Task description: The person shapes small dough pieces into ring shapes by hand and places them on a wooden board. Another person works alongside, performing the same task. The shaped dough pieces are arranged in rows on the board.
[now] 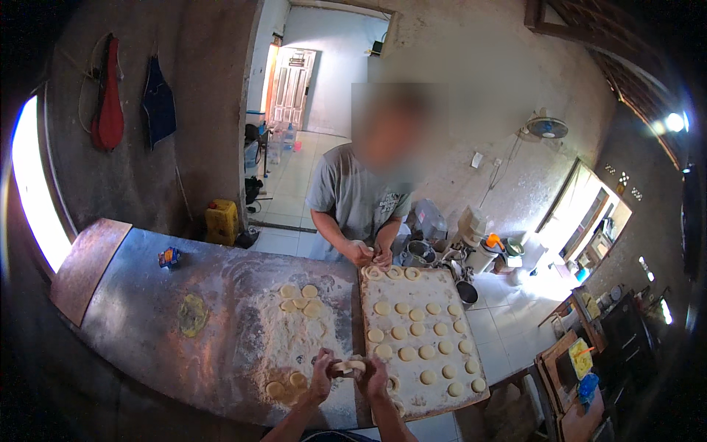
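Note:
A ring of pale dough [350, 365] is stretched between my two hands, held up over the near edge of the floured table. My left hand [322, 376] closes on its left side, and my right hand [375, 377] grips its right side. Beside my left hand, two dough rounds [275, 390] lie in loose flour [280, 342]. A small group of dough rounds [310, 309] sits farther up the flour. To the right, a flour-dusted board [464, 399] carries several rows of dough discs [427, 376]. Part of a dough ring [394, 384] shows next to my right hand.
Across the table a person in a grey shirt [340, 180] works dough by the board's far edge, where dough rings [395, 272] lie. A flattened yellowish patch [193, 315] and a small packet [169, 257] are on the metal tabletop [140, 295]. Pots [420, 254] stand behind the board.

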A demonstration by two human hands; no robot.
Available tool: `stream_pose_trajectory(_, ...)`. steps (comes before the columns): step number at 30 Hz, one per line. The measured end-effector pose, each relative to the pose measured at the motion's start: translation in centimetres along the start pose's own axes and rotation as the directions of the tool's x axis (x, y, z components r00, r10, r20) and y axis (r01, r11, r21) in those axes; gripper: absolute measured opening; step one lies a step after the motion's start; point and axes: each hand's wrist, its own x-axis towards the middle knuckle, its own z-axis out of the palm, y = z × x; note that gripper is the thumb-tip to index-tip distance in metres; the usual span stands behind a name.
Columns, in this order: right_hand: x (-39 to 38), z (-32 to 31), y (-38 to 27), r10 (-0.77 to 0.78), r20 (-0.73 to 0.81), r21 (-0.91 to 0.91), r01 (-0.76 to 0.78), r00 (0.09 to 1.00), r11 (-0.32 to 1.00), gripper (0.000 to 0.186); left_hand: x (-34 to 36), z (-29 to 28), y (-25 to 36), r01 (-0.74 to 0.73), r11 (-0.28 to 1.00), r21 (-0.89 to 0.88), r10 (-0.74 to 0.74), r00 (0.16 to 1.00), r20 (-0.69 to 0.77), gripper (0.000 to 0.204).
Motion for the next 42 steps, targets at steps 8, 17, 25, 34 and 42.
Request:
stream_pose_trajectory(8,-3.9,-4.5,-4.4,-0.344,-0.023,-0.620,0.256,0.939,0.741,0.064,0.8,5.9,-8.6,0.039,0.982,0.182,-0.003,0.982,-0.191,0.037)
stream_pose_trajectory(17,-9.1,-9.4,-4.0,-0.422,0.014,-0.583,0.350,0.907,0.733,0.058,-1.8,8.3,-13.5,0.158,0.889,0.430,-0.029,0.956,-0.293,0.024)
stream_pose_trajectory(25,-11.7,-16.7,0.9,-0.837,0.426,-0.788,0.596,0.343,-0.156,0.026,-6.9,7.5,-19.2,0.243,0.945,0.218,-0.191,0.953,-0.235,0.026)
stream_pose_trajectory(34,-16.9,-16.4,-7.8,-0.216,-0.061,-0.594,0.139,0.974,0.792,0.037,-6.0,10.7,-17.9,-0.109,-0.071,0.992,0.030,0.993,0.111,0.030)
stream_pose_trajectory(42,-17.6,-20.3,-5.8,-0.485,-0.063,-0.974,0.053,0.872,0.222,0.057,-6.1,16.2,-13.6,-0.170,-0.325,0.930,-0.029,0.985,0.170,0.029)
